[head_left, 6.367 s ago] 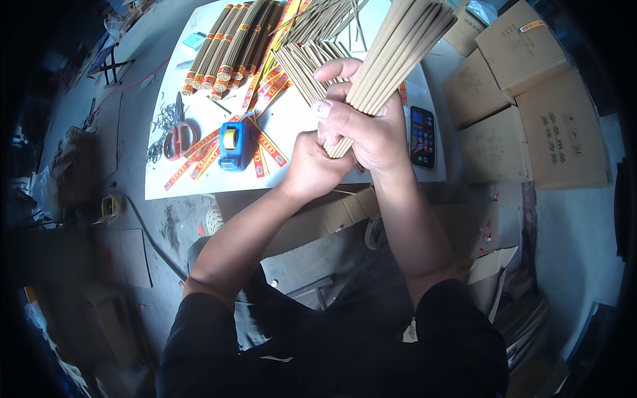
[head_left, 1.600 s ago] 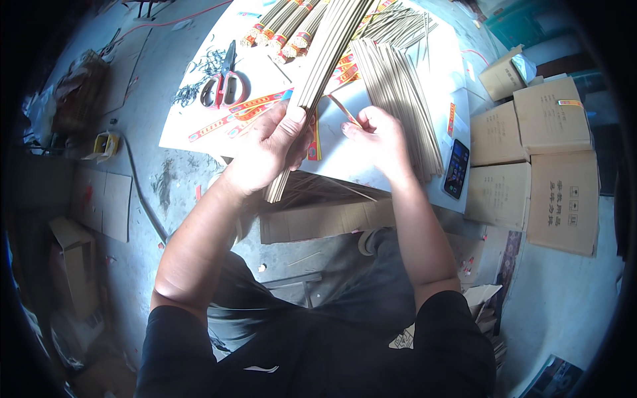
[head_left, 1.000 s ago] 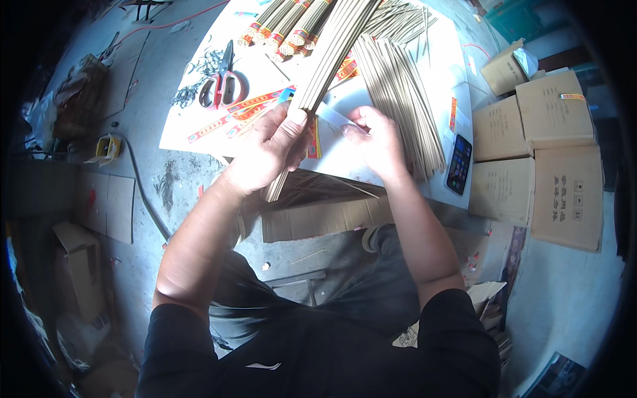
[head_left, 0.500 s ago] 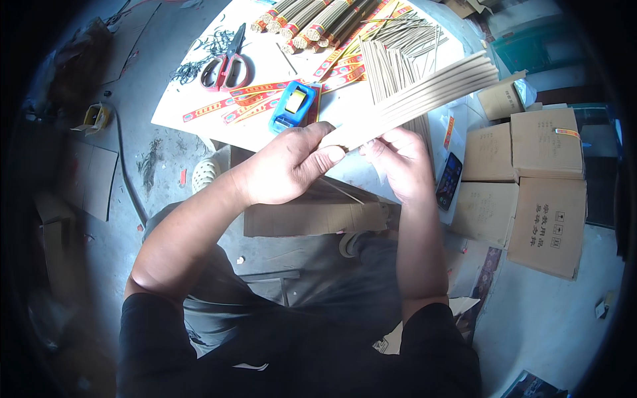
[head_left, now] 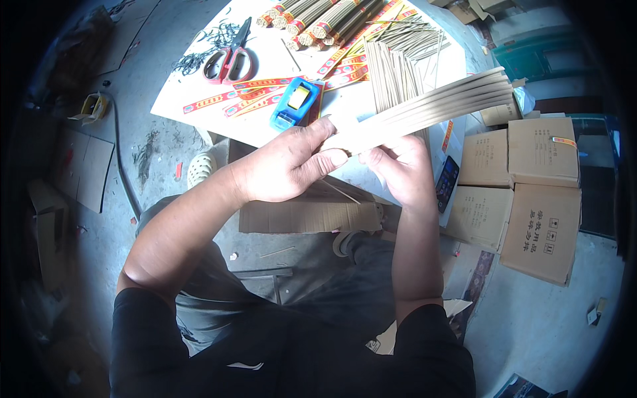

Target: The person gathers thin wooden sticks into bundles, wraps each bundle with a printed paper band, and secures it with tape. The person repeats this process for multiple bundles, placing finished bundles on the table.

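A loose fan of thin tan incense sticks point(head_left: 441, 104) slants up to the right across my front, its far ends spread apart. My left hand point(head_left: 282, 164) grips the near end, thumb on top. My right hand point(head_left: 403, 169) is closed at the underside of the same sticks, its fingers partly hidden behind them. Just beyond my left hand lies a blue tape dispenser point(head_left: 286, 118) with yellowish tape. More loose sticks point(head_left: 391, 74) rest on the white table point(head_left: 176, 99) behind the held ones.
Banded stick bundles point(head_left: 318, 26) are stacked at the table's far side. Red-and-yellow paper strips point(head_left: 209, 102) and red-handled scissors point(head_left: 229, 65) lie at left. A phone point(head_left: 448, 174) is by my right wrist. Cardboard boxes point(head_left: 544, 156) stand right; another carton point(head_left: 305, 217) sits below my hands.
The far ends of the held sticks have swung slightly right and lower, and they look more fanned. Both hands keep nearly the same place; the whole view has shifted a little.
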